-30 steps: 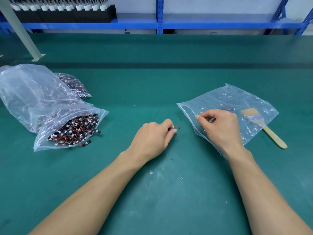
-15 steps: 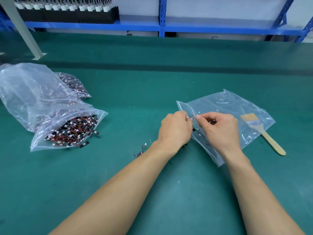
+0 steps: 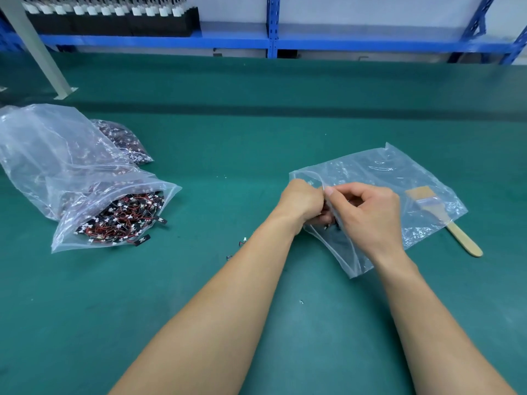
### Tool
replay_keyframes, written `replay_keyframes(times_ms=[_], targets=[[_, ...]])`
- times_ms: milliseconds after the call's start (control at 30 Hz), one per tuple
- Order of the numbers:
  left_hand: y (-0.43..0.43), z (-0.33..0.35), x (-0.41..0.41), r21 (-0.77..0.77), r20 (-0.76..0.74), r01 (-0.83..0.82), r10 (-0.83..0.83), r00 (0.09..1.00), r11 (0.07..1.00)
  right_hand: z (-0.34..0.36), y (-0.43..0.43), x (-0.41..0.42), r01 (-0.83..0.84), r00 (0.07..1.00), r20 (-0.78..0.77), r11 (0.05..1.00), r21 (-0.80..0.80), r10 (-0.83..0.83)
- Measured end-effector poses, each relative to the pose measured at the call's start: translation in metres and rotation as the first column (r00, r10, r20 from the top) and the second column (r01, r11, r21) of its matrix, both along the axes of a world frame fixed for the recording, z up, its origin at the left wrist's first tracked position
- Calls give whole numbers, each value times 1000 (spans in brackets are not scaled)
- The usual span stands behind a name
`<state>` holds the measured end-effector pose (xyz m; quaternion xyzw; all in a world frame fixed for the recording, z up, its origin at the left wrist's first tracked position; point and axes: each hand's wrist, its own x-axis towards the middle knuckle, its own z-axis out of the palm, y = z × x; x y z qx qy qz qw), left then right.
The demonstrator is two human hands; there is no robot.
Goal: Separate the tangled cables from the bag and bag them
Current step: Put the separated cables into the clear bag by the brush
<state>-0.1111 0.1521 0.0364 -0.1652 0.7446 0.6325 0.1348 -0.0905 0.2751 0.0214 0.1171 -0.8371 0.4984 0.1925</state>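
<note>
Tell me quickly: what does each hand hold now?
Left hand: curled at the clear bag mouth; cannot tell what it holds.
Right hand: pinches the bag's edge.

Left hand and right hand meet, fingers curled.

Setting: electronics assembly workshop. Long bench covered in green mat; behind the bench, blue steel racking carrying rows of identical black-and-white parts; on the bench, a clear bag spilling small red-black cables.
</note>
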Motion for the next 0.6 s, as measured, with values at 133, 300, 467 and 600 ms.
replay_keyframes(times_ms=[133, 300, 467, 600], targets=[[1, -9, 4, -9, -131, 9, -10, 991, 1000, 2, 0, 2, -8, 999, -37, 999, -32, 6], [-6, -9, 14, 75, -198, 199, -181, 963, 977, 3, 2, 2, 5, 1000, -26, 999, -39, -6], [-13, -6, 21, -295, -319, 198, -291, 902, 935, 4, 3, 2, 24, 999, -23, 998, -51, -25], [-14, -8, 23, -508, -404, 44, -282, 870, 860, 5, 3, 2, 25, 999, -27, 999, -38, -26]])
